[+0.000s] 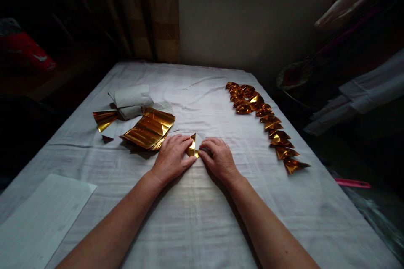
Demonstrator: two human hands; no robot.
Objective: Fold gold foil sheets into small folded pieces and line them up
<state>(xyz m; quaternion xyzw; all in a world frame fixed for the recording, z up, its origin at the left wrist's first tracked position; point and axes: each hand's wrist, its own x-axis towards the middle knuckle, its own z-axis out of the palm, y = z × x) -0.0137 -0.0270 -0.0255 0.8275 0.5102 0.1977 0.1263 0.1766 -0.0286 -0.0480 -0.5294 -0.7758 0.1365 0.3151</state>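
Both hands, left hand (172, 157) and right hand (219, 157), press a small gold foil piece (192, 146) just right of the gold foil stack (148, 129).

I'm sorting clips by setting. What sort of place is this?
Likely a home room used for handcraft: cloth-covered table, curtain, clothes at right, left hand and right hand pinching a gold foil piece near folded gold pieces.

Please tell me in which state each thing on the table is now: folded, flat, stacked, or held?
small gold paper, partly folded, held by both hands
left hand, palm down, fingertips on small gold paper
right hand, palm down, fingertips on small gold paper
gold sheets, creased, stacked
folded gold pieces, lying in a row
white paper, loosely rolled
white sheet, flat
cloth, spread, wrinkled
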